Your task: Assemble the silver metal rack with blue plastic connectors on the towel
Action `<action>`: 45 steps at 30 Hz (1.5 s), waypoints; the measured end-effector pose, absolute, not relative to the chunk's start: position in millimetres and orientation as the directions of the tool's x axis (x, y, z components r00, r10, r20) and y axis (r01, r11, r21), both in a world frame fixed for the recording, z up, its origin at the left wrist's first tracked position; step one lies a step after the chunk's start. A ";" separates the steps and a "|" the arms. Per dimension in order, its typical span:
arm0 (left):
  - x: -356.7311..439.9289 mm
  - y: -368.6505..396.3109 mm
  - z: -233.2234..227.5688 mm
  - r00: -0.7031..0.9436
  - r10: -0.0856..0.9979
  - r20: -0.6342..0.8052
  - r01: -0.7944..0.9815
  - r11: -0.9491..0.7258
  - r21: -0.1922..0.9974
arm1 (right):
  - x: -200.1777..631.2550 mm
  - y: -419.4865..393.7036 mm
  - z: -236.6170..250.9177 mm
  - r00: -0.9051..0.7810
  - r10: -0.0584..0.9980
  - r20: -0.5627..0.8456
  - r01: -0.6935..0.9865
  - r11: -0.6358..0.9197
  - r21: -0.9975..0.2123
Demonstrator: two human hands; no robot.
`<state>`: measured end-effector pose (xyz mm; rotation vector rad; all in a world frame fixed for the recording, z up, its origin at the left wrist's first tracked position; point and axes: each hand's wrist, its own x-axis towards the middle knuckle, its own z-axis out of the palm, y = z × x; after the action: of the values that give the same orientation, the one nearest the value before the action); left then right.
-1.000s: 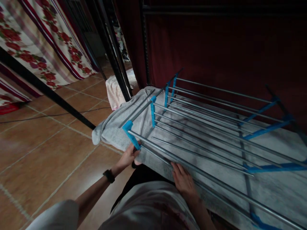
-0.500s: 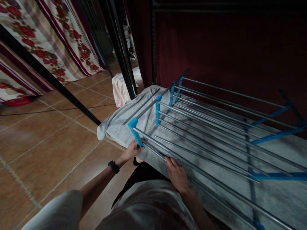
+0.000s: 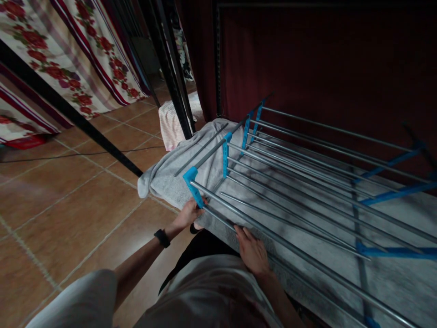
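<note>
A rack of thin metal tubes (image 3: 290, 243) with blue plastic joints rests on a grey cloth-covered surface. My left hand (image 3: 190, 212) is closed around the lower end of the front left blue joint (image 3: 193, 189), where a lower tube meets it. Part of those fingers is hidden behind the joint. Further right along the same lower tube (image 3: 218, 217), my right hand (image 3: 252, 249) grips it with the fingertips over the top; its thumb is out of sight. One loose-ended tube (image 3: 252, 207) slants inside the rack. Another separate tube (image 3: 201, 149) lies on the cloth behind the left end.
The grey cloth (image 3: 164, 180) hangs over the surface's left end. Black metal posts (image 3: 170, 68) and a slanting black bar (image 3: 78, 120) stand at the left. Behind the rack is a dark red panel (image 3: 307, 59). A thin cable (image 3: 85, 154) crosses the tiled floor (image 3: 85, 196).
Both hands keep their holds on the rack. The rack's far right end appears slightly further right, and the view has shifted a little.
</note>
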<state>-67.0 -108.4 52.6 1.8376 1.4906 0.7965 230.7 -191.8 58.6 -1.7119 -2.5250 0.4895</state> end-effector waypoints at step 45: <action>-66.7 -116.1 48.8 0.098 0.994 0.052 0.569 -0.099 0.817 | 237.7 -190.7 62.0 -0.332 0.941 -0.068 0.846 0.266 -0.462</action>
<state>-66.7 -116.1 48.8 1.7444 1.5383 0.8551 237.7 -190.7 62.0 -1.6663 -2.3148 0.6273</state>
